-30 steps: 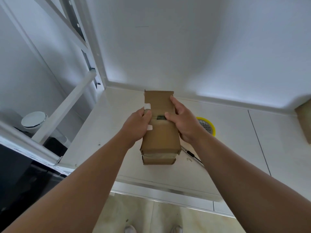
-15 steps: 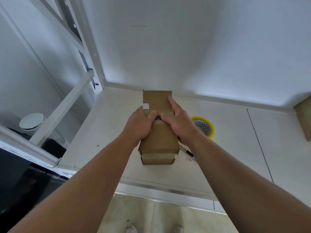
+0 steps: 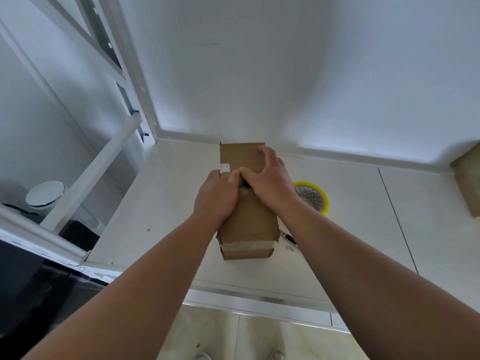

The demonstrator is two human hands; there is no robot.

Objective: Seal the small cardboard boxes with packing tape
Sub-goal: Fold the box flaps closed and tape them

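A small brown cardboard box [image 3: 249,222] sits on top of a second, taped box [image 3: 246,252] on the white counter [image 3: 166,203]. Its far lid flap [image 3: 240,155] stands up. My left hand [image 3: 215,197] grips the box's left top edge, thumb curled over it. My right hand [image 3: 271,179] holds the right side, its fingers on the flap and its thumb pressing at a dark gap in the opening. A yellow-rimmed tape roll [image 3: 313,197] lies just right of the box, partly hidden by my right wrist.
A dark pen-like tool [image 3: 288,239] lies by the boxes' right side. Another cardboard box [image 3: 467,183] stands at the far right edge. White walls close off the back, a white frame and a round metal lid [image 3: 45,194] are to the left. The counter edge is near me.
My thumbs have come together at the box opening, covering most of the dark gap. My right fingers have slid higher up the flap.
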